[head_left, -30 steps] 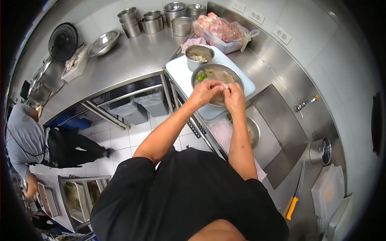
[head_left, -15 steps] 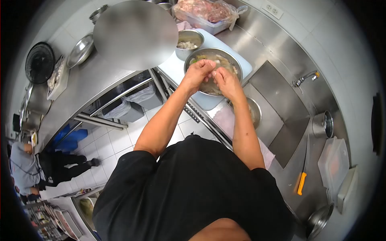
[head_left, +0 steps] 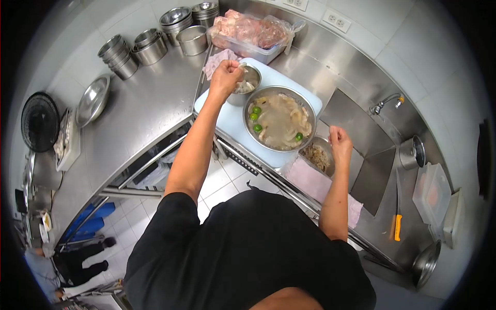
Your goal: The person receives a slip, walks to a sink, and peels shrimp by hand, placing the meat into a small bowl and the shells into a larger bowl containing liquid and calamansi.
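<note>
Above the pot, a pale piece is pinched by the left hand; whether anything is held by the curled right hand is unclear.

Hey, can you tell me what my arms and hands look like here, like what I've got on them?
You're wearing a plain black top with short black sleeves, and your arms are bare below them. Your left hand and right hand are both ungloved. I see no watch or bracelet on either wrist; rings are too small to rule out.
</note>
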Motion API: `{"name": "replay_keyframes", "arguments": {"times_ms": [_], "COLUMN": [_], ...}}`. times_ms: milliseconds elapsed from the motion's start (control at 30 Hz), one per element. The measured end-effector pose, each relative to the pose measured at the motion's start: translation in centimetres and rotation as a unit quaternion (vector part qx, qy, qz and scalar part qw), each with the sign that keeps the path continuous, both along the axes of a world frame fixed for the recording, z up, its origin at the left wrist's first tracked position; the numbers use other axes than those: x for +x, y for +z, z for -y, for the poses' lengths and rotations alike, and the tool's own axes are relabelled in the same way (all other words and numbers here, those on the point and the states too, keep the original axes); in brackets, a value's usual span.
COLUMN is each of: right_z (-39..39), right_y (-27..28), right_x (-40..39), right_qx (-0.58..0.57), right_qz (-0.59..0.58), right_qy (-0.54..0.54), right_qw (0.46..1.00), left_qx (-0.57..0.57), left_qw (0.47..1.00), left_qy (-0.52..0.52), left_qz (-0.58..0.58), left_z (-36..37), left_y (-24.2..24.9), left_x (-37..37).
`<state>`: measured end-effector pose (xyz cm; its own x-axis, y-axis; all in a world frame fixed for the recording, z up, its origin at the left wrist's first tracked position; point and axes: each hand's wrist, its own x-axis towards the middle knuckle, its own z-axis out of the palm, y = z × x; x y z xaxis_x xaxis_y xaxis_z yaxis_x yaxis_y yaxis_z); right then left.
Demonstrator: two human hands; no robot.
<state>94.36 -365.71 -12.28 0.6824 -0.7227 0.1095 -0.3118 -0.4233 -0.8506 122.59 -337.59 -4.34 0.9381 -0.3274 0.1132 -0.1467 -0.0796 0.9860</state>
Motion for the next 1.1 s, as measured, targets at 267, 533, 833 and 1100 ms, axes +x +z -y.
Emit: {"name": "replay_keyframes", "arguments": {"times_ms": [267,533,833,1100], "right_z": [-0.4,-11.7,-10.9,-4.1], "right_y": [1.1,9.7,8.6,6.5], "right_x": [-1.0,8.3,9.7,5.2], "right_qx": [-0.264,-0.019,-0.107,-0.102], "right_qz": [-0.082,0.096,0.075,0.160], "right_qy": [0.008,0.133,0.170,0.009], "right_qw": [0.961,0.986,0.977,0.982], "left_qx": [-0.163,0.025,-0.147,-0.066], "left_qw": [0.961,0.982,0.954,0.988], "left_qy": [-0.176,-0.182,-0.214,-0.132], "left_qz": [-0.136,0.045,-0.153,-0.045], "left_z": [1.8,4.5,4.4,2.3], "left_y": [-0.4,-0.8,-0.8,1.0], "left_x": [-4.0,-8.7,-9.4,-3.5]}}
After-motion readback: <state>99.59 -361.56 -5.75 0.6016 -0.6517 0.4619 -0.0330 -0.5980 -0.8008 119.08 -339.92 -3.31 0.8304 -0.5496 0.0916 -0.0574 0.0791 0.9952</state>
